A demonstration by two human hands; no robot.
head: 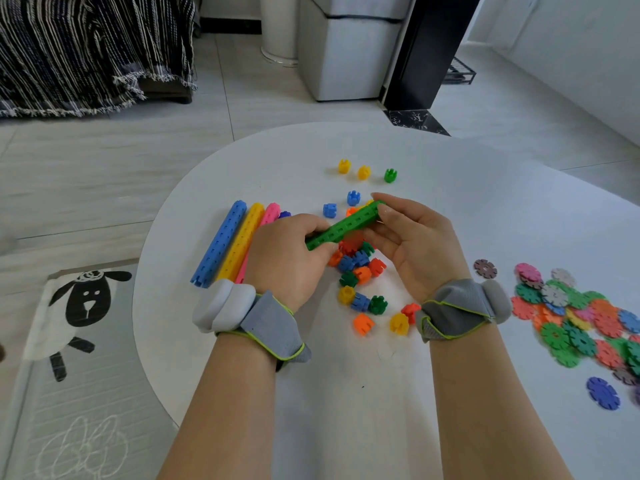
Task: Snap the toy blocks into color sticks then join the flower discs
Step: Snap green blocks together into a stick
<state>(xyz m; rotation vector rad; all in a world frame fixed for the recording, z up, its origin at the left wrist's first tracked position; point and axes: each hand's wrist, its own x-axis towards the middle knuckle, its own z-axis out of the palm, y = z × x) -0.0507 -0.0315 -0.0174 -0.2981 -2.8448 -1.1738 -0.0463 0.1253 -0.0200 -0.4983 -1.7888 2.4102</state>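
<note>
A green stick of snapped blocks point(346, 226) is held above the table between both hands. My left hand point(287, 252) grips its near end, and my right hand point(412, 237) pinches its far end. Finished blue point(220, 242), yellow point(242, 242) and pink point(272, 213) sticks lie side by side at the left. Several loose blocks point(362, 271) in mixed colours lie under and near my hands. Two yellow blocks point(353, 169) and a green block point(390, 175) sit farther back. A pile of flower discs point(575, 313) lies at the right.
The white round table point(346, 375) stands on a pale tiled floor. A mat with a sheep picture point(79, 306) lies at the left. A striped blanket point(86, 50) and white furniture point(346, 46) stand behind.
</note>
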